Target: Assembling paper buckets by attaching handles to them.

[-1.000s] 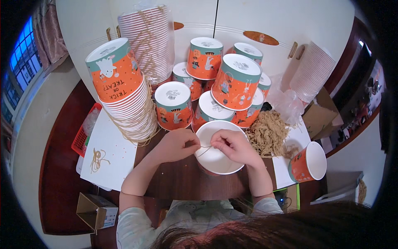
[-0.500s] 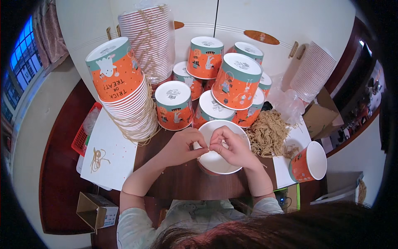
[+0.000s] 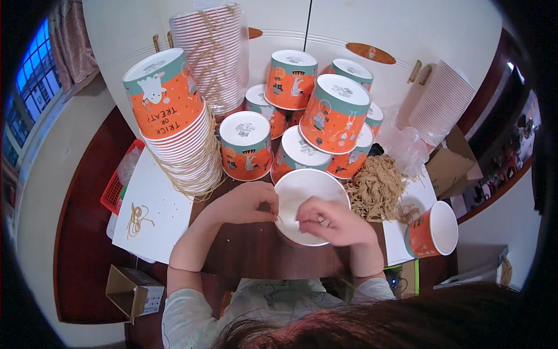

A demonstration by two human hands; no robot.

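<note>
A white-lined paper bucket (image 3: 290, 189) stands mouth up on the dark table directly in front of me. My left hand (image 3: 247, 202) is at its left rim, thumb and finger pinched; a thin pale bit shows at the tips, too small to name. Over the bucket's right side hovers my right hand (image 3: 337, 222), slightly blurred, its fingers curled together; what they hold, if anything, cannot be made out. Just right of the bucket lies a heap of tan cords (image 3: 376, 187). Upside-down orange and green paper buckets (image 3: 246, 148) crowd the table behind.
A nested bucket stack (image 3: 165, 110) with cords hanging from it stands at left, a taller wrapped stack (image 3: 210, 58) behind. Loose cords (image 3: 138, 221) lie on the white sheet. A bucket (image 3: 423, 232) tilts at the right edge, below a plastic bag (image 3: 404, 145) and cardboard box (image 3: 450, 163).
My hands, fingertips together over the bucket before, have come apart. The left moved slightly left; the right dropped a little lower and to the right.
</note>
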